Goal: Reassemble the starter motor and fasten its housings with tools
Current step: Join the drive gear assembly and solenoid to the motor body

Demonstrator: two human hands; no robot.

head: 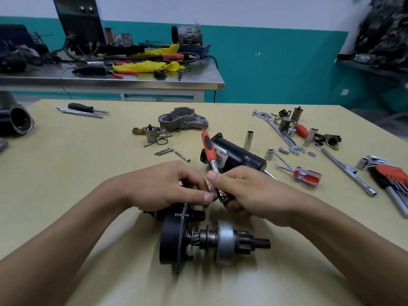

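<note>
right hand point(242, 191): grips ratchet point(208, 149) | left hand point(167, 186): pinches small metal part point(213, 194)

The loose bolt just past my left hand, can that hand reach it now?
Probably yes: the bolt lies on bare table just beyond the left hand, though that hand pinches a small part.

Steel workbench point(198, 74), yellow cloth point(141, 66) on it, grey metal unit point(187, 34) on blue case point(205, 48)
</note>
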